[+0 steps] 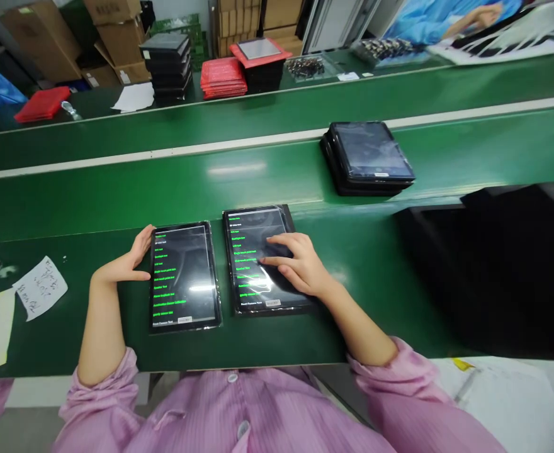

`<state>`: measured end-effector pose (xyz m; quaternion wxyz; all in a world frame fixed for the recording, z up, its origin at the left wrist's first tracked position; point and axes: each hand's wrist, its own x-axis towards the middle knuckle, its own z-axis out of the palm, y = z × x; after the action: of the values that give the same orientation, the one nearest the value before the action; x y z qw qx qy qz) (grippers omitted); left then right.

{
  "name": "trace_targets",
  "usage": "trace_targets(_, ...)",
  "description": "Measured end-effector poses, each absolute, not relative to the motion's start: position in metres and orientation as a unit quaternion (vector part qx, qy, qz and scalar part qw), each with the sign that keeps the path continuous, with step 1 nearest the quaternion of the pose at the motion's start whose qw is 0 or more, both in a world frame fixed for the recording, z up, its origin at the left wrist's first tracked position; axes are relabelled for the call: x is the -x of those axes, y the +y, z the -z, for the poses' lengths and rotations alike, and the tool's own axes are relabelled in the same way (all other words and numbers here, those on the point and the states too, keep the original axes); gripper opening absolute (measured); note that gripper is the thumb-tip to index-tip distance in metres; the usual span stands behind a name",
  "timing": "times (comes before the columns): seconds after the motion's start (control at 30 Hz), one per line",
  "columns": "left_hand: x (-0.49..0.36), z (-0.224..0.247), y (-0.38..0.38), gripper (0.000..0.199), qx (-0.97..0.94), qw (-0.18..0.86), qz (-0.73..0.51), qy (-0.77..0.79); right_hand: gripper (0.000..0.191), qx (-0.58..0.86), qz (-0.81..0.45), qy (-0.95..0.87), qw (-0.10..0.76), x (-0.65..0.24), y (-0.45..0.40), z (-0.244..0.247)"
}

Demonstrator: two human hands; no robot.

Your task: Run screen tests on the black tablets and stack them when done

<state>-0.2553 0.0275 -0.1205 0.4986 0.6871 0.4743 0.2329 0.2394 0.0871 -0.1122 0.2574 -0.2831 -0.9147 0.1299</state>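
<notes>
Two tablets with green lists of tests on dark screens lie side by side in front of me. At the left tablet (185,274), my left hand (133,261) rests against the left edge, thumb and fingers apart. Over the right tablet (248,242), my right hand (298,261) reaches in from the right. Its fingers are spread, with two stretched out over the screen; whether the tips touch the glass I cannot tell. The right tablet seems to lie on another dark, flat piece that shows along its right side.
A stack of tablets (371,154) stands on the green bench farther back. Black sheet material (508,264) covers the right side. A handwritten note (41,288) lies at the left. Behind are red pouches (223,77), black stacked items (166,66) and a person's blue sleeve (418,22).
</notes>
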Motion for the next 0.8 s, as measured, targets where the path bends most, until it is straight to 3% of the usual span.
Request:
trace_targets(0.33,0.243,0.108,0.022,0.149,-0.723,0.463,-0.158,0.488,0.044,0.282,-0.134,-0.920,0.238,-0.238,0.085,0.111)
trace_targets(0.6,0.241,0.117,0.024,0.159,-0.687,0.474,-0.198,0.514,0.058,0.372,-0.107,-0.854,0.348,-0.249,0.083,0.114)
trace_targets(0.8,0.245,0.120,0.028,0.156,-0.675,0.494,-0.223,0.500,0.058,0.396,-0.129,-0.854,0.312,-0.247,0.087,0.120)
